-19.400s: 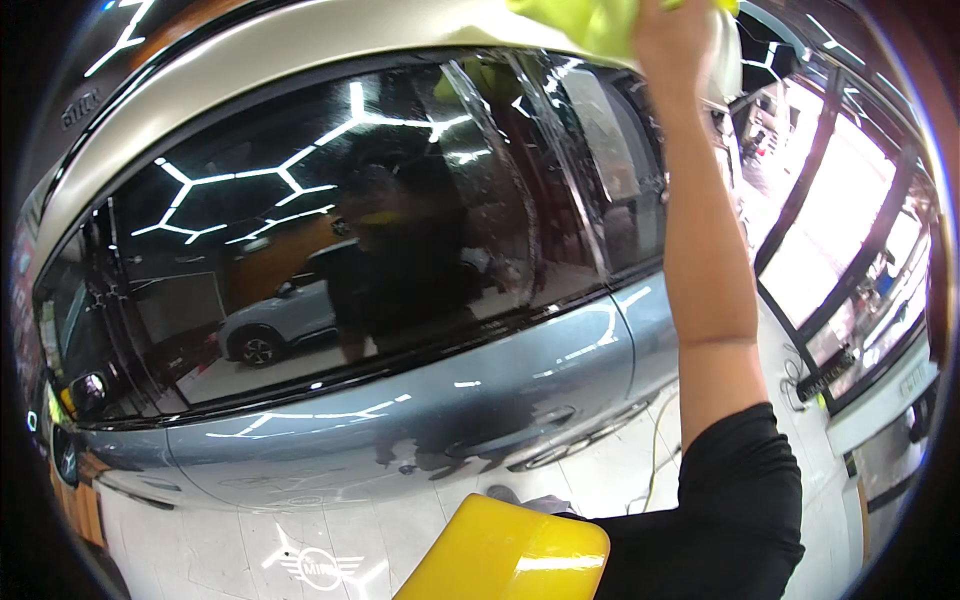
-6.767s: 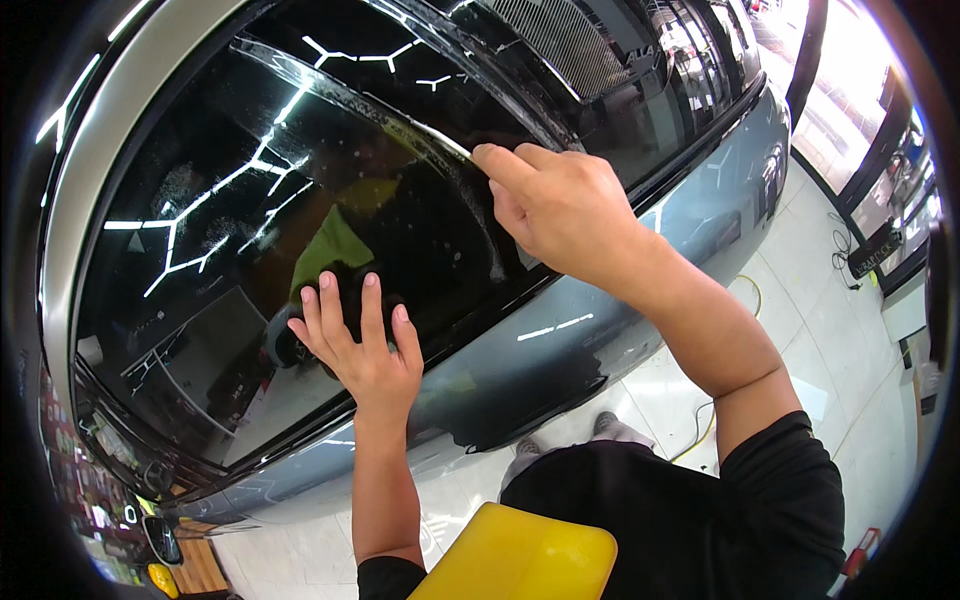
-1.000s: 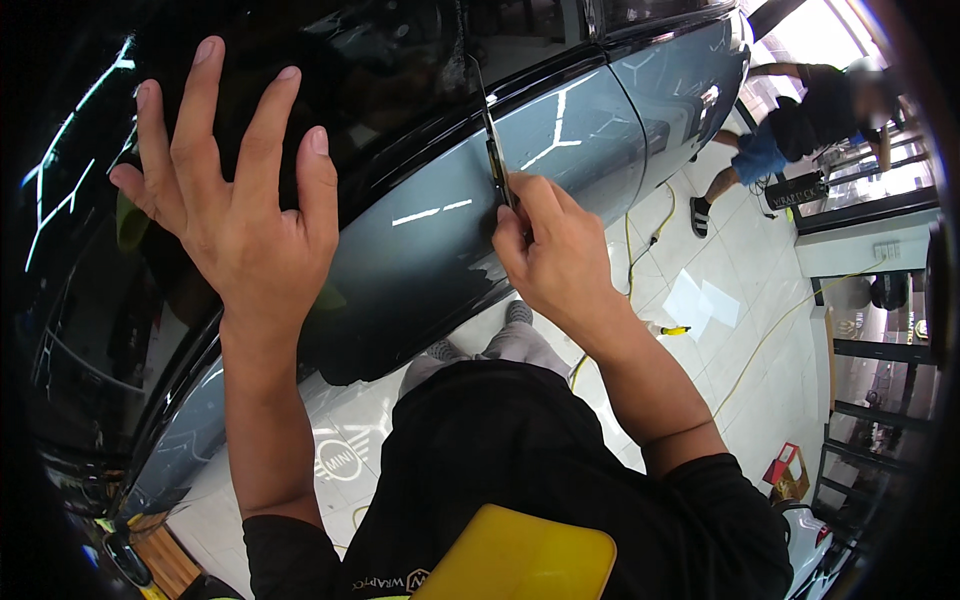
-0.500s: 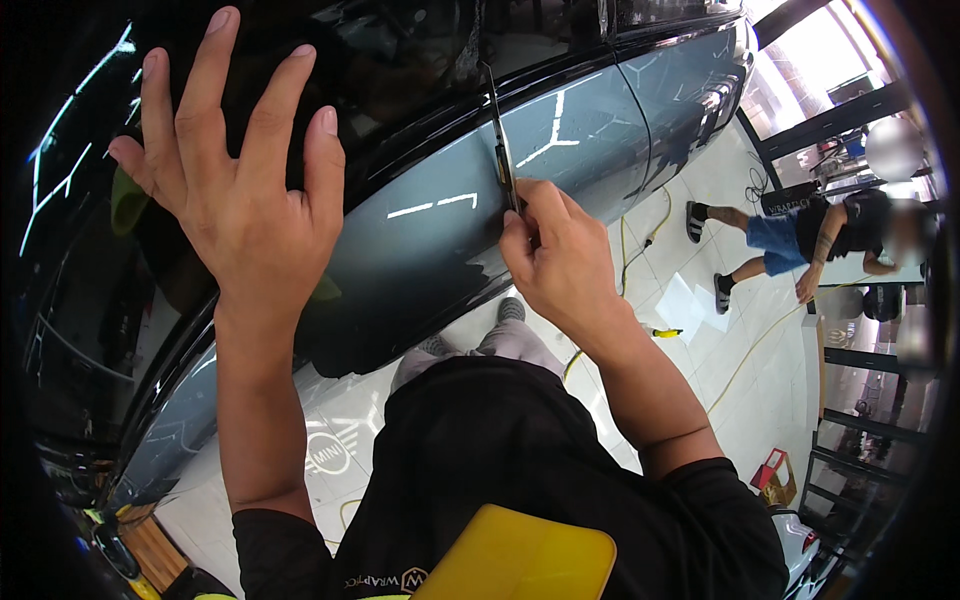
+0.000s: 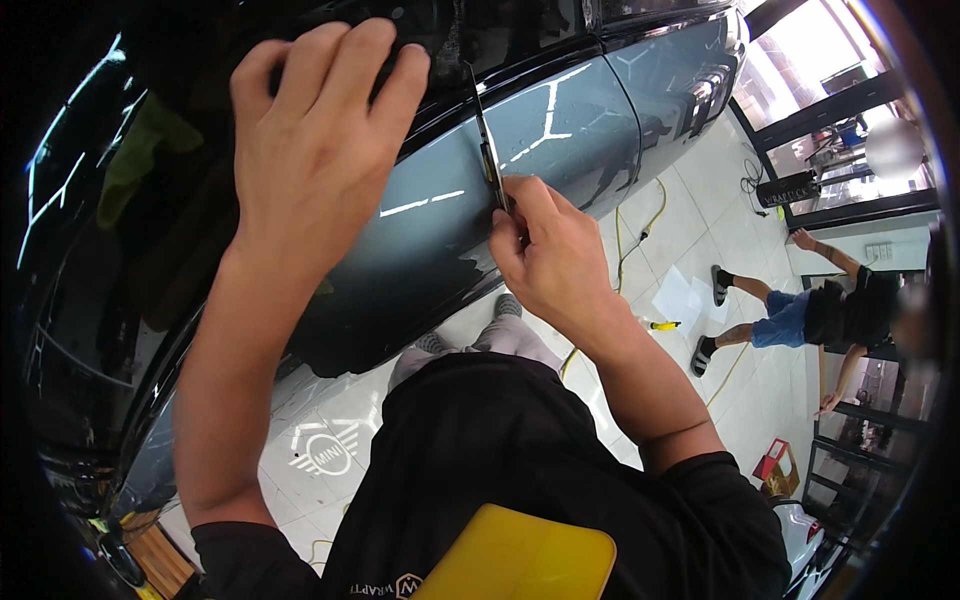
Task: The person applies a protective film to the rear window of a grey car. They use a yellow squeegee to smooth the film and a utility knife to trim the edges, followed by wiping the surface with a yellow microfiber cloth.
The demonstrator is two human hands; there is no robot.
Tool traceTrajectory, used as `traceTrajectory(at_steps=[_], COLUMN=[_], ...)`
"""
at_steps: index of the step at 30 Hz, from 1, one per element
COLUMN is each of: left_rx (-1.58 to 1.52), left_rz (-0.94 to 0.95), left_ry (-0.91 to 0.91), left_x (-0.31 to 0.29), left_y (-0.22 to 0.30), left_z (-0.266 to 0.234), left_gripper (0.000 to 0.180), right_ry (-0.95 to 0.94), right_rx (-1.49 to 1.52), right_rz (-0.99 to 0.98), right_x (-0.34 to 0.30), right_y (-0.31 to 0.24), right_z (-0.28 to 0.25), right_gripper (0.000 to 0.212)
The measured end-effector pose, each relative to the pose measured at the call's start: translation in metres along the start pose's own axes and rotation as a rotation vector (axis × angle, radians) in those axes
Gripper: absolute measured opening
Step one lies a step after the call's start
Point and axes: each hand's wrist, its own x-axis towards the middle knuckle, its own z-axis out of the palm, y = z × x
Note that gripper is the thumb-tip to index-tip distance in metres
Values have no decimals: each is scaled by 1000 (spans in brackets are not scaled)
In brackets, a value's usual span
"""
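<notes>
My right hand pinches a thin dark blade-like tool, whose tip points up at the black trim under the car's dark window. My left hand presses on that glass with its fingers curled together, holding nothing. Both hands work against the side of a grey-blue car door. A yellow-green cloth shows as a reflection or behind the glass, left of my left hand.
A yellow squeegee-like card sticks out at my chest. A yellow cable and a yellow tool lie on the white tiled floor. Another person in blue shorts stands at the right. A red box sits lower right.
My left hand went from spread flat on the glass to fingers drawn together. My right hand keeps the tool at the window trim. The other person moved nearer along the floor.
</notes>
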Motion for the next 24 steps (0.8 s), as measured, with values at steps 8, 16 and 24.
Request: traceTrajectory(at_steps=[8, 16, 24], left_rx=[38, 64, 61], left_rz=[199, 343, 500], left_ry=[-13, -77, -234], left_x=[25, 25, 35], left_y=[-4, -10, -8], left_z=[8, 4, -6], left_gripper=[30, 29, 29], right_ry=[-18, -73, -92], right_rx=[-3, -28, -34], right_rz=[-4, -1, 14], right_x=[-4, -3, -8], right_y=[-4, -10, -9], right_z=[-6, -13, -11], right_gripper=[18, 16, 15])
